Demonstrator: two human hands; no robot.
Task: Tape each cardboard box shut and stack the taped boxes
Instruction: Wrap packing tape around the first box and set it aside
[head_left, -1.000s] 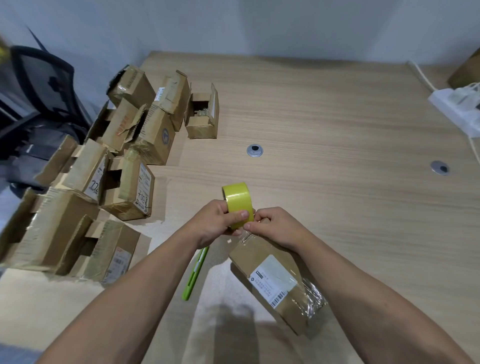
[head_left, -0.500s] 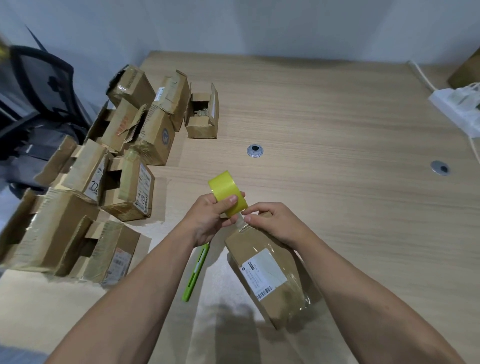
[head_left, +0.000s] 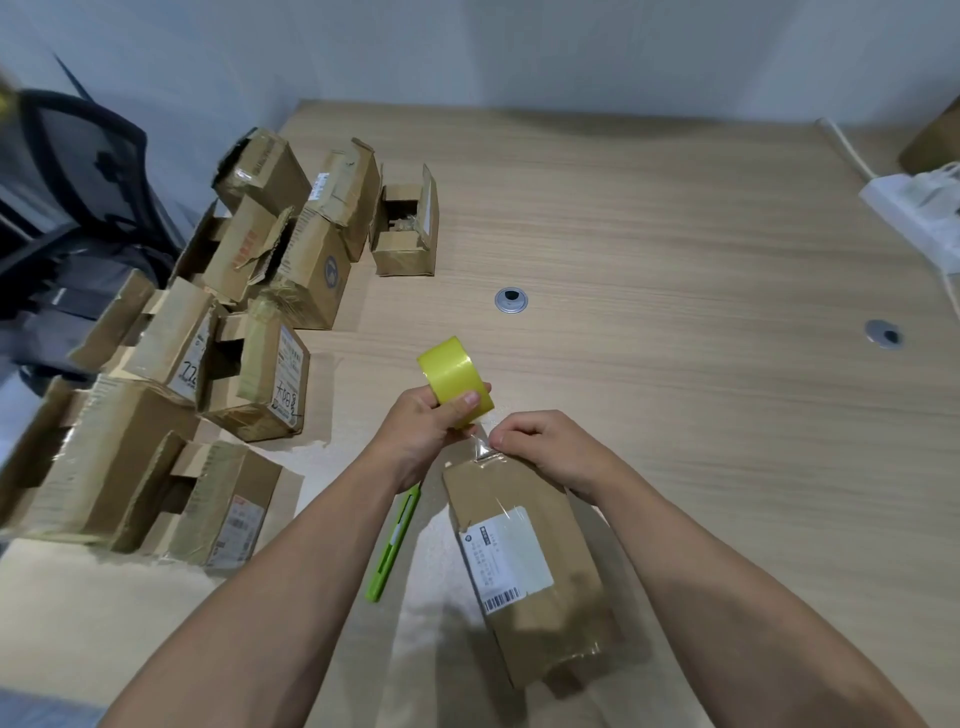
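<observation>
Gripping the yellow tape roll (head_left: 453, 375), left hand (head_left: 422, 437) has pulled toward ten o'clock. Right hand (head_left: 546, 448) pinches clear strip (head_left: 482, 441) onto brown cardboard box (head_left: 569, 587).

We see a pale wood-grain table (head_left: 675, 249), smooth and matt. The cardboard box (head_left: 511, 488) on it is dull brown paperboard, partly wrapped in wrinkled, glossy clear film, with a smooth white paper label (head_left: 506, 556). The roll of tape (head_left: 454, 379) is glossy yellow, and its strip of tape (head_left: 483, 442) is shiny and transparent. A slim tool (head_left: 395, 540) looks like bright green plastic. A round grommet (head_left: 511, 300) is dull grey metal. The piled boxes (head_left: 249, 322) are creased, rough cardboard with shiny tape patches.
</observation>
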